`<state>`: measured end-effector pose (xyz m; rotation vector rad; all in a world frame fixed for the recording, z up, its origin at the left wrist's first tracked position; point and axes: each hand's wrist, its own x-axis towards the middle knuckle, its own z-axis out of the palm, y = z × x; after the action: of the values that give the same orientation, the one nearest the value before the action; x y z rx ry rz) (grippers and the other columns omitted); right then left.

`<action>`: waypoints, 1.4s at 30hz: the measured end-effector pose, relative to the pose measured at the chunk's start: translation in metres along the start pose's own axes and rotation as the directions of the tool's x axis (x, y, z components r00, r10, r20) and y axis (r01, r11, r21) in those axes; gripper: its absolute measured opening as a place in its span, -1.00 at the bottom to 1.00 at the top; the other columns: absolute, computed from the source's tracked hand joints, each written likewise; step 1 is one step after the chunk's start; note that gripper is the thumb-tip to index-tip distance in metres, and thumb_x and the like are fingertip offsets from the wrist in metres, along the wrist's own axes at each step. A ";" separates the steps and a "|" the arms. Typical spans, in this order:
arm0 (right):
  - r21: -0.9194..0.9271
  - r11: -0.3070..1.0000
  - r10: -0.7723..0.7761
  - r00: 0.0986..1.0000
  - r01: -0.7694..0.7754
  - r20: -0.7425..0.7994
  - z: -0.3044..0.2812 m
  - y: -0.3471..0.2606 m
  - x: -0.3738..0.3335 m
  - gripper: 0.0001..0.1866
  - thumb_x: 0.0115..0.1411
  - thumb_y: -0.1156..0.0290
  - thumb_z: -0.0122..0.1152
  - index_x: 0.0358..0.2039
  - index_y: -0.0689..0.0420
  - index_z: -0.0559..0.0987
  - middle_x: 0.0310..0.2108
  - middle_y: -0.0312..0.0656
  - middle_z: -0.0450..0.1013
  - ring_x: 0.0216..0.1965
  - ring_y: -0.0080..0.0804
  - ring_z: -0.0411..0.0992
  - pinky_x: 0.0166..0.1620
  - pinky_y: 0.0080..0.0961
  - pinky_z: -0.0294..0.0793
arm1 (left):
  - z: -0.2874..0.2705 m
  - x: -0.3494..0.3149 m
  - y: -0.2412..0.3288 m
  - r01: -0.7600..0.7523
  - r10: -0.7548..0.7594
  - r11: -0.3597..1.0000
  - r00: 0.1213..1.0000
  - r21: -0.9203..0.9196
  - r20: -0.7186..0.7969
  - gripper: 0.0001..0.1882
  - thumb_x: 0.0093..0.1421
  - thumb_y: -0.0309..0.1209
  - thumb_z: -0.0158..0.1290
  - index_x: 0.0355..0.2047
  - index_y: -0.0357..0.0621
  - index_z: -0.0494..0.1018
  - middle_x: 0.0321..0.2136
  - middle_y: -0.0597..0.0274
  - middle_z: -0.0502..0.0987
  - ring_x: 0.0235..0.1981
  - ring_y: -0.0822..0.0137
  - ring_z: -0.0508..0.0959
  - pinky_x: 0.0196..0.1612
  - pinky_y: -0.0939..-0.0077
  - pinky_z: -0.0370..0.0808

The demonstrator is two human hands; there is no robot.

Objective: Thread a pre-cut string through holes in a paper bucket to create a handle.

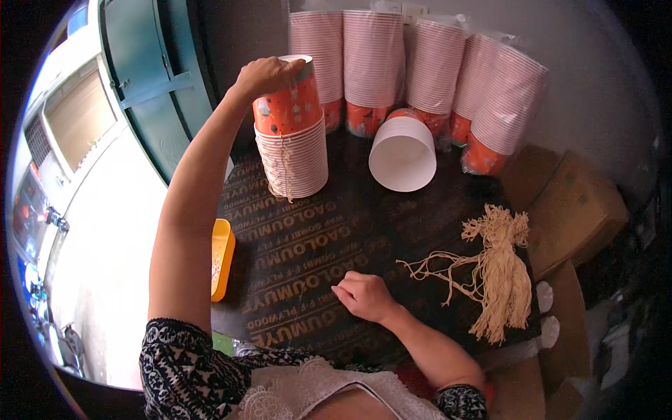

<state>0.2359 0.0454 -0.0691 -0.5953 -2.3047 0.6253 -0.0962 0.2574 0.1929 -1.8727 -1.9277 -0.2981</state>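
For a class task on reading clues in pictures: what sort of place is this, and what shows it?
Probably a small workshop or packing room. Tall stacks of paper cups in clear plastic line the wall, a bundle of string lies on the dark table, and a cardboard box sits alongside.

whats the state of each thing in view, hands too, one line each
left hand, bent over the top of the cup stack
right hand, loosely curled, no held thing visible
cup stack, standing, nested
lying cups, on their side, nested, mouth toward the person
wrapped cups, nested, in clear plastic
string, bunched, loose strands trailing left
tray, partly hidden by the left arm
door, open
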 end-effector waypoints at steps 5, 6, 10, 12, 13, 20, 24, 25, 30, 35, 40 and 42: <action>-0.008 1.000 0.023 1.000 -0.023 -0.008 -0.003 0.002 0.000 -0.79 0.09 0.38 0.18 -0.62 0.18 0.48 -0.59 -0.11 0.35 -0.55 -0.13 0.39 -0.50 -0.32 0.36 | -0.013 -0.019 0.023 -0.133 0.143 0.988 0.980 0.075 -0.142 -0.37 0.20 0.23 -0.36 -0.28 0.11 0.58 -0.39 0.06 0.59 -0.31 0.03 0.60 -0.27 0.17 0.51; -0.005 1.000 0.024 1.000 -0.024 -0.012 -0.001 0.000 0.000 -0.78 0.09 0.37 0.19 -0.63 0.18 0.48 -0.60 -0.11 0.34 -0.55 -0.13 0.39 -0.50 -0.32 0.36 | -0.011 -0.019 0.016 -0.175 0.207 0.971 0.958 0.166 -0.200 -0.32 0.19 0.26 -0.38 -0.33 0.07 0.59 -0.39 0.05 0.59 -0.31 0.02 0.59 -0.26 0.17 0.50; -0.026 1.000 0.017 1.000 -0.017 -0.007 -0.001 -0.002 0.002 -0.78 0.09 0.37 0.18 -0.63 0.18 0.47 -0.60 -0.11 0.35 -0.54 -0.11 0.39 -0.49 -0.31 0.36 | 0.001 -0.006 -0.001 -0.005 0.000 0.999 0.996 -0.045 -0.094 -0.45 0.20 0.21 -0.36 -0.16 0.26 0.51 -0.38 0.05 0.57 -0.31 -0.01 0.58 -0.27 0.16 0.49; -0.014 0.999 0.031 0.999 -0.031 -0.012 0.001 0.002 -0.001 -0.79 0.09 0.37 0.18 -0.61 0.19 0.49 -0.60 -0.11 0.35 -0.54 -0.11 0.39 -0.48 -0.30 0.36 | -0.006 -0.010 0.006 -0.085 0.075 0.988 0.994 -0.129 -0.080 -0.35 0.14 0.29 -0.34 -0.13 0.16 0.50 -0.32 0.03 0.56 -0.28 0.00 0.57 -0.21 0.03 0.44; -0.023 0.999 0.027 0.999 -0.027 -0.021 0.002 0.003 -0.002 -0.79 0.09 0.37 0.18 -0.61 0.19 0.49 -0.60 -0.11 0.35 -0.54 -0.11 0.39 -0.48 -0.30 0.36 | -0.011 -0.016 0.012 -0.070 0.063 0.988 0.996 -0.137 -0.057 -0.32 0.15 0.28 -0.35 -0.11 0.06 0.48 -0.30 0.00 0.55 -0.23 -0.02 0.55 -0.16 -0.04 0.39; 0.158 0.984 0.110 0.982 -0.085 -0.154 -0.014 0.003 0.005 -0.85 0.14 0.41 0.10 -0.48 0.22 0.50 -0.51 -0.08 0.41 -0.45 -0.15 0.43 -0.39 -0.34 0.40 | -0.016 -0.064 0.070 -0.260 0.149 0.966 0.562 -0.002 -0.814 -0.61 0.05 -0.21 0.08 -0.20 -0.23 0.39 -0.11 -0.03 0.35 -0.07 -0.02 0.35 -0.04 0.04 0.29; 0.072 0.987 0.159 0.953 -0.145 -0.260 -0.055 0.007 0.021 -0.91 0.07 0.48 0.14 -0.43 0.23 0.49 -0.46 -0.07 0.42 -0.39 -0.16 0.44 -0.33 -0.36 0.42 | 0.014 -0.118 0.131 -0.522 0.303 0.840 0.678 -0.149 -0.670 -0.85 0.00 -0.42 0.07 -0.54 -0.18 0.34 -0.49 0.05 0.34 -0.36 0.01 0.40 -0.30 0.17 0.39; 0.009 0.993 0.111 0.934 -0.114 -0.341 -0.065 0.021 0.024 -0.91 0.03 0.50 0.15 -0.44 0.23 0.49 -0.46 -0.06 0.42 -0.39 -0.14 0.44 -0.33 -0.35 0.42 | 0.031 -0.122 0.144 -0.534 0.304 0.809 0.738 -0.246 -0.603 -0.85 0.04 -0.40 0.06 -0.53 -0.19 0.36 -0.50 0.03 0.36 -0.38 0.02 0.43 -0.33 0.18 0.40; -0.202 0.951 0.101 0.850 -0.236 -0.516 -0.107 0.093 0.045 -0.87 0.08 0.54 0.08 -0.34 0.22 0.38 -0.37 -0.02 0.36 -0.31 -0.02 0.38 -0.27 -0.20 0.39 | 0.120 -0.118 0.177 -0.176 -0.007 0.705 0.967 -0.687 -0.255 -0.78 0.02 -0.33 0.13 -0.46 -0.24 0.42 -0.50 -0.02 0.50 -0.43 -0.03 0.51 -0.36 0.19 0.44; -0.179 0.924 0.153 0.756 -0.338 -0.637 -0.131 0.146 0.067 -0.71 0.04 0.59 0.13 -0.21 0.29 0.33 -0.23 0.06 0.30 -0.16 0.01 0.32 -0.12 -0.23 0.34 | 0.162 -0.094 0.207 0.035 -0.259 0.581 0.955 -0.813 -0.145 -0.70 -0.12 -0.35 0.23 -0.43 -0.26 0.43 -0.51 0.03 0.51 -0.42 0.08 0.54 -0.34 0.27 0.45; -0.220 0.920 0.058 0.667 -0.325 -0.743 -0.135 0.175 0.090 -0.73 0.03 0.58 0.14 -0.24 0.26 0.32 -0.25 0.06 0.30 -0.17 0.03 0.31 -0.12 -0.20 0.34 | 0.182 -0.082 0.228 0.157 -0.398 0.421 0.917 -0.893 -0.026 -0.69 -0.12 -0.38 0.22 -0.40 -0.26 0.40 -0.50 0.01 0.50 -0.40 0.07 0.53 -0.31 0.27 0.45; -0.204 0.918 0.084 0.669 -0.341 -0.739 -0.139 0.183 0.090 -0.75 0.03 0.57 0.13 -0.26 0.26 0.32 -0.26 0.06 0.30 -0.18 0.04 0.31 -0.13 -0.20 0.34 | 0.180 -0.082 0.239 0.187 -0.437 0.490 0.898 -0.851 -0.055 -0.71 -0.11 -0.41 0.20 -0.42 -0.26 0.37 -0.50 0.01 0.49 -0.41 0.06 0.52 -0.32 0.26 0.44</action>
<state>0.3167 0.2771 -0.0392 -1.0709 -1.5809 0.0476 0.1106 0.2784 -0.0367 -1.7553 -2.0839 -1.7939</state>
